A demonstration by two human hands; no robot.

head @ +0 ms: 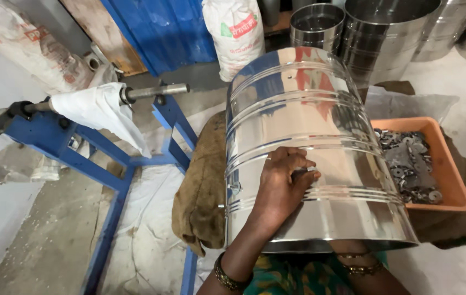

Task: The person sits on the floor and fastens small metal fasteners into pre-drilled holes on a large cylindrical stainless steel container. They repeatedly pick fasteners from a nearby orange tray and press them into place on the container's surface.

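Left hand (pixel 283 183) lies flat, fingers curled, on the steel drum (pixel 309 147), pressing w/o gripping. Right hand hidden inside drum, can't tell. Orange tray (pixel 451 164) just right of drum. Best keep drum steady w/ firm palm pressure.

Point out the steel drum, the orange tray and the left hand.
steel drum (pixel 298 104): head view, upper curved side.
orange tray (pixel 454 175): head view, right rim.
left hand (pixel 282 183): head view, back of hand.

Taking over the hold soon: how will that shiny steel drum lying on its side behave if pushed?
The steel drum probably rolls easily: it is round and lies on its side. Its polished wall looks slippery under the left hand. It seems thin-walled and hollow, so likely light for its size, and easily dented.
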